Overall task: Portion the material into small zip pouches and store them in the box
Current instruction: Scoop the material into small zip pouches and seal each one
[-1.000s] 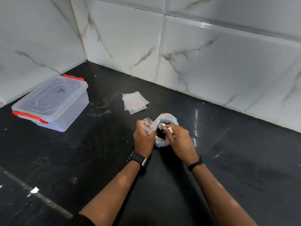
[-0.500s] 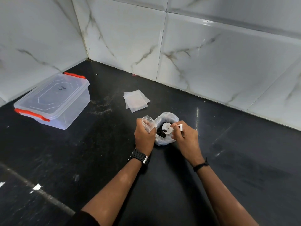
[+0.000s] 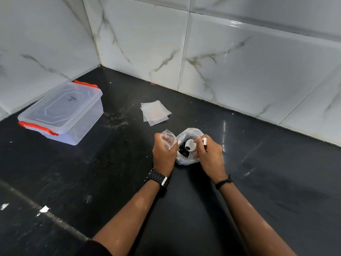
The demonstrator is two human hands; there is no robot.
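Head view: left hand (image 3: 164, 154) pinches a small pouch (image 3: 167, 139) with its mouth upward; right hand (image 3: 209, 156) grips a white scoop (image 3: 191, 145) over dark material (image 3: 184, 151) in a bag (image 3: 188, 159) on the counter (image 3: 276, 182). Pouch film looks light, floppy and slippery; best held beside the mouth.

Only a dark handwritten scrawl on box lid (image 3: 71, 98), illegible; no other txt.
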